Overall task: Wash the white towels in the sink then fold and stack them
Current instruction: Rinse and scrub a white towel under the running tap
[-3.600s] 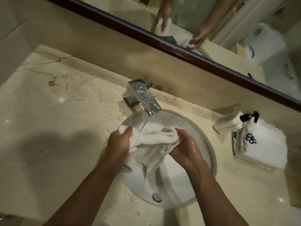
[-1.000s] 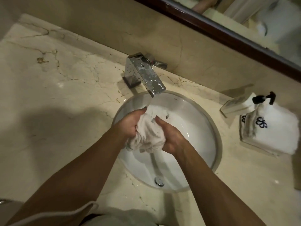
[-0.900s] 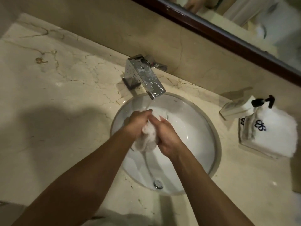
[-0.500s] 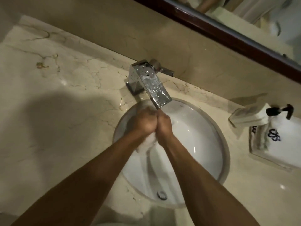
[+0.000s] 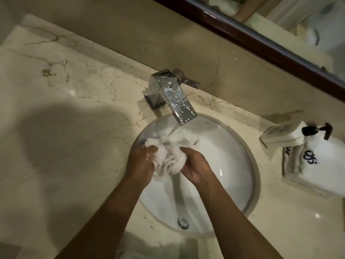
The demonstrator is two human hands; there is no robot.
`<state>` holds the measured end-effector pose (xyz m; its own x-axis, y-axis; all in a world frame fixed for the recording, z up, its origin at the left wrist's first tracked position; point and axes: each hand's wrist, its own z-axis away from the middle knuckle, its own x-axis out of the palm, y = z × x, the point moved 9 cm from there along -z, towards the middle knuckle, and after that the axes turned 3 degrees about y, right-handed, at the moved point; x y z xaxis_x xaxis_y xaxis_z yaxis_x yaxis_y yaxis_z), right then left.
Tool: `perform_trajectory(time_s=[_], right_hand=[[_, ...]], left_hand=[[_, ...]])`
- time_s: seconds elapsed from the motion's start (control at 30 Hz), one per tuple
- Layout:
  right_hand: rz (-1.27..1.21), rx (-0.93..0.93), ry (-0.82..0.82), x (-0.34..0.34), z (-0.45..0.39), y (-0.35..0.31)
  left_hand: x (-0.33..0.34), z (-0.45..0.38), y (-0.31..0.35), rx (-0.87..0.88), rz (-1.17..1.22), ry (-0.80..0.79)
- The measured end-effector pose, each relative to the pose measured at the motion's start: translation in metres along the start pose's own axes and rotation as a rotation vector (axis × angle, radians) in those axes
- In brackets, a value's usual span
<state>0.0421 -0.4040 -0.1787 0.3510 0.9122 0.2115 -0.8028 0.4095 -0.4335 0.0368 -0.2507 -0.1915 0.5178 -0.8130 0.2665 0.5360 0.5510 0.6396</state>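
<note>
A wet white towel (image 5: 169, 157) is bunched up over the round white sink (image 5: 233, 165), right under the chrome faucet (image 5: 174, 98). Water runs from the spout onto the cloth. My left hand (image 5: 141, 163) grips the towel's left side with curled fingers. From the right, my right hand (image 5: 195, 168) clutches the same bundle. Part of the cloth spreads toward the back of the basin. A stack of folded white towels (image 5: 321, 169) with a dark monogram lies on the counter at the right.
A white soap dispenser (image 5: 291, 134) with a black pump stands beside the folded stack. The marble counter (image 5: 65, 137) stretches wide to the left. The drain (image 5: 183, 222) sits at the basin's front. A dark-framed mirror (image 5: 261, 42) runs along the back wall.
My hands were pressed tightly together squeezing the towel under the spout. They have drawn back and apart, and the towel now shows loosely bunched between them with water falling on it.
</note>
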Motion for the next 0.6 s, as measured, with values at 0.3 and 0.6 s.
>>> perform_trajectory(time_s=[0.3, 0.6], right_hand=[[0.119, 0.007, -0.016, -0.017, 0.008, 0.013], [0.277, -0.278, -0.094, 0.034, 0.022, -0.042]], left_hand=[[0.040, 0.027, -0.044, -0.633, 0.100, -0.402], [0.045, 0.034, 0.038, 0.028, -0.339, -0.267]])
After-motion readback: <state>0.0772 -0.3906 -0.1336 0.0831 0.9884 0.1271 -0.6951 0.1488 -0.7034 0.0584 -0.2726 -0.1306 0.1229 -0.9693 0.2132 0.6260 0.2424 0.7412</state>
